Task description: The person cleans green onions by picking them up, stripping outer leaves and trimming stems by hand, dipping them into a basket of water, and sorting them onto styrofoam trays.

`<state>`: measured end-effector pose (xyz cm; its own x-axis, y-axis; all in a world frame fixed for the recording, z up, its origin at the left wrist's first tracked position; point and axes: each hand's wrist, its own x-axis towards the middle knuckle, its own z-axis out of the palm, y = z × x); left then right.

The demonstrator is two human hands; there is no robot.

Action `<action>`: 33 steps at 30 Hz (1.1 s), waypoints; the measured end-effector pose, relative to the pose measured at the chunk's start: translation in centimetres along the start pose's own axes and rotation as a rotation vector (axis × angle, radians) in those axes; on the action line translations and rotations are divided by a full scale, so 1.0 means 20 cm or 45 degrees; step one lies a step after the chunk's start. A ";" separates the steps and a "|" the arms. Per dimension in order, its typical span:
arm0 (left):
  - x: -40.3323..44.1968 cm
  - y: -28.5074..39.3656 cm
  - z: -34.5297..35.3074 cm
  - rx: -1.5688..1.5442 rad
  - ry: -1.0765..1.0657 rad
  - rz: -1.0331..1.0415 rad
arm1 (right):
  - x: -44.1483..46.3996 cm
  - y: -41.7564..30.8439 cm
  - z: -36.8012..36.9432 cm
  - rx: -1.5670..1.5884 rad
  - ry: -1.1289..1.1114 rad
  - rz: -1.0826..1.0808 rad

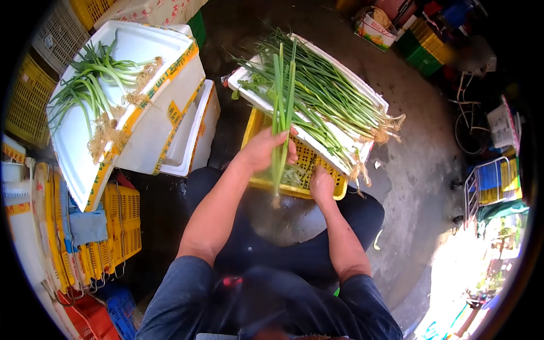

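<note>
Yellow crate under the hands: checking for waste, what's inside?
Pale scraps lie inside the yellow crate. The foam tray, left hand and held stalks cover parts of it; anything beneath is hidden.

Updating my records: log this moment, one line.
left hand: holding long green onion stalks; right hand: at yellow plastic basket; white foam tray: onions

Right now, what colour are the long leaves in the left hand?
Green; the leaves show best in the head view, the only one.

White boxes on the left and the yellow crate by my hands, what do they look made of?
White boxes: probably polystyrene foam, matte, judging by the thick, pale walls. Yellow crate: likely moulded plastic, smooth, given its even colour and regular holes.
</note>
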<state>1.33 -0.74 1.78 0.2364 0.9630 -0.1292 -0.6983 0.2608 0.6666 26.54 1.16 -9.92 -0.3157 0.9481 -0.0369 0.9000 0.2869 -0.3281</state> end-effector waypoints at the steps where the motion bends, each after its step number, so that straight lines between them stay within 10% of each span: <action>1: 0.00 -0.01 0.01 0.017 0.016 -0.022 | -0.03 0.03 0.03 -0.149 -0.172 -0.098; 5: 0.03 -0.03 -0.05 0.172 -0.052 -0.007 | -0.06 0.03 -0.06 0.076 -0.374 -0.341; 9: 0.02 -0.04 0.02 0.291 0.067 -0.096 | 0.06 -0.28 -0.60 0.619 0.316 -0.153; 12: 0.03 -0.06 0.01 0.423 -0.026 -0.110 | 0.16 -0.40 -0.92 0.260 0.744 -0.699; 20: 0.00 -0.03 0.02 0.490 -0.117 -0.228 | 0.30 -0.29 -1.04 -0.430 0.440 -1.010; 27: 0.03 -0.07 -0.01 0.504 -0.144 -0.251 | 0.25 -0.15 -0.89 -0.199 0.424 -1.002; 33: 0.05 -0.07 -0.02 0.528 -0.043 -0.296 | 0.36 -0.08 -0.76 0.409 0.541 -0.310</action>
<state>2.25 -0.17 0.52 0.3812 0.8779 -0.2899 -0.2973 0.4133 0.8607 27.41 9.66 4.65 -0.2937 0.8509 0.4356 0.6599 0.5102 -0.5516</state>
